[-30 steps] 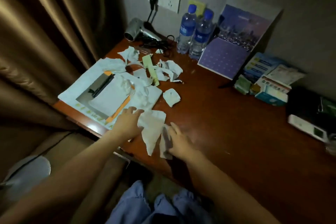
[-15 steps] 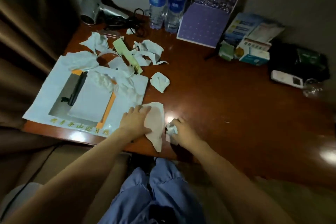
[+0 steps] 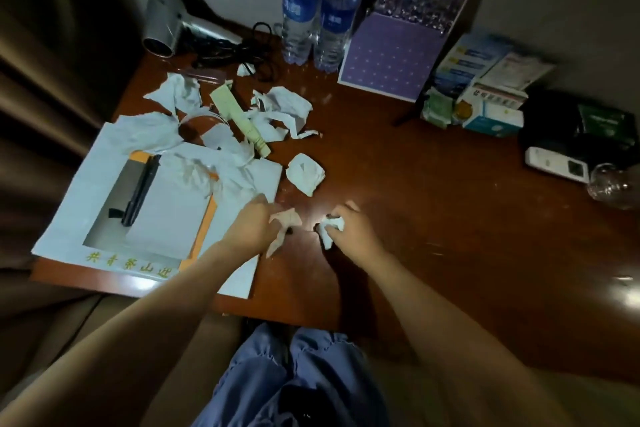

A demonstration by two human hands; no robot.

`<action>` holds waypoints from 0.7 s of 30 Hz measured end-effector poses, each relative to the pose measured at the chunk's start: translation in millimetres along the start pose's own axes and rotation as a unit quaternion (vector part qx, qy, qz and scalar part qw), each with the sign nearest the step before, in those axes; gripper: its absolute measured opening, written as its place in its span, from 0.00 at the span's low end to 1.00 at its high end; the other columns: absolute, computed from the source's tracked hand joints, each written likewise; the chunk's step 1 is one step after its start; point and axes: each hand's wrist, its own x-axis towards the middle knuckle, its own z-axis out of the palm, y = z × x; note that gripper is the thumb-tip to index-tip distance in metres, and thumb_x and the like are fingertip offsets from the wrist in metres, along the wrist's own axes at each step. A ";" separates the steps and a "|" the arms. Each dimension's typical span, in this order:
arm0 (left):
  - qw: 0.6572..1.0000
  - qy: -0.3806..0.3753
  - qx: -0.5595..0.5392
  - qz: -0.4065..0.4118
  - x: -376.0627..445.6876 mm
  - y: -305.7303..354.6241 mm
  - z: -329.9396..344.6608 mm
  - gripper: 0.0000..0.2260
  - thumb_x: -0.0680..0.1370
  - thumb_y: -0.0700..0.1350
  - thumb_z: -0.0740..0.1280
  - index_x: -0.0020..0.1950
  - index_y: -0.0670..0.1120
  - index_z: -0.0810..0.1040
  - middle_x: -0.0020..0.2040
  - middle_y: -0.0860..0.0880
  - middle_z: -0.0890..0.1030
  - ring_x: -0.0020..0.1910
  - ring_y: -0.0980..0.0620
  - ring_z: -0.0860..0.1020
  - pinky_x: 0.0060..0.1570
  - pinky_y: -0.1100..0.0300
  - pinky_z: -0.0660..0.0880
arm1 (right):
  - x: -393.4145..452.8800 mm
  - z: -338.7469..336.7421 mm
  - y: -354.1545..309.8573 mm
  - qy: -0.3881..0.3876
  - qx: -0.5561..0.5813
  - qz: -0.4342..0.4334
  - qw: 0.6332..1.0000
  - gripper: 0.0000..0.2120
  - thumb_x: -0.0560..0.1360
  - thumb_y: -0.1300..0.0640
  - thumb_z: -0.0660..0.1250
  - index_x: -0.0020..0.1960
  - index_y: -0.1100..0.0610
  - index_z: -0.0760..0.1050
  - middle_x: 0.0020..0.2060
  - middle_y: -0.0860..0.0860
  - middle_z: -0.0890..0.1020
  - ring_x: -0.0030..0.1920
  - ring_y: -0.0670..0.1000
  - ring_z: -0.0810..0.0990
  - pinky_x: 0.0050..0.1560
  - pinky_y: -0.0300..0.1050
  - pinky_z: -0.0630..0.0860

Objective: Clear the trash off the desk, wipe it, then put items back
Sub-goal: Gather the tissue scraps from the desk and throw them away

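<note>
Left hand (image 3: pixel 254 227) pinches a tissue (image 3: pixel 282 224), right hand (image 3: pixel 349 225) grips a wad (image 3: pixel 330 227) — scraps (image 3: pixel 277 111) behind risk being missed, or the pen (image 3: pixel 140 191) swept along.

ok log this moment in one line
stage: clearing trash | left hand: grips tissue | right hand: grips paper wad | desk: more scraps left

Two water bottles (image 3: pixel 320 7) at the desk's (image 3: pixel 433 218) back edge are cut off at the caps by the top frame edge. Clear glass object (image 3: pixel 613 187) at right edge: cropped, indistinct. Box (image 3: pixel 495 114) labels illegible
</note>
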 end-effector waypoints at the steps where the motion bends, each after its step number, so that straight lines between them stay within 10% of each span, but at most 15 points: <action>1: 0.999 0.036 0.009 0.015 3.8 1.0 -7.3 0.08 0.75 0.32 0.62 0.50 0.37 0.79 0.41 0.46 0.69 0.47 0.46 0.72 0.38 0.61 0.59 | 9.7 -2.7 -4.6 0.010 0.001 -0.013 1.000 0.03 0.74 0.63 0.67 0.45 0.61 0.73 0.47 0.51 0.69 0.44 0.51 0.71 0.41 0.43 0.65; 4: 0.994 0.104 0.005 0.027 11.9 1.2 -25.8 0.14 0.72 0.26 0.62 0.51 0.37 0.82 0.48 0.40 0.73 0.47 0.50 0.72 0.40 0.65 0.62 | 41.0 -9.5 -17.9 0.013 -0.039 -0.049 0.998 0.07 0.74 0.61 0.68 0.50 0.63 0.76 0.59 0.53 0.71 0.55 0.52 0.71 0.50 0.39 0.65; 9: 0.995 0.048 -0.030 -0.086 21.9 -12.8 -48.6 0.20 0.72 0.44 0.54 0.57 0.41 0.80 0.54 0.38 0.74 0.53 0.38 0.75 0.52 0.57 0.69 | 88.5 -12.5 -36.2 -0.019 -0.091 -0.081 0.992 0.08 0.73 0.58 0.69 0.51 0.60 0.78 0.72 0.51 0.64 0.70 0.56 0.62 0.66 0.46 0.64; 16: 0.966 0.107 -0.020 -0.236 40.0 -19.6 -50.4 0.38 0.72 0.55 0.72 0.75 0.45 0.57 0.69 0.39 0.69 0.64 0.40 0.70 0.58 0.49 0.71 | 120.8 -2.1 -43.8 -0.048 -0.110 -0.080 0.990 0.15 0.71 0.57 0.72 0.55 0.57 0.74 0.65 0.50 0.72 0.65 0.54 0.67 0.63 0.48 0.66; 21: 0.962 0.087 0.006 -0.260 49.4 -32.7 -38.6 0.28 0.74 0.48 0.71 0.70 0.41 0.65 0.67 0.38 0.69 0.62 0.40 0.71 0.58 0.51 0.71 | 125.2 -1.0 -44.5 -0.080 -0.062 -0.079 0.992 0.21 0.73 0.61 0.70 0.64 0.56 0.71 0.62 0.52 0.73 0.64 0.54 0.70 0.61 0.45 0.68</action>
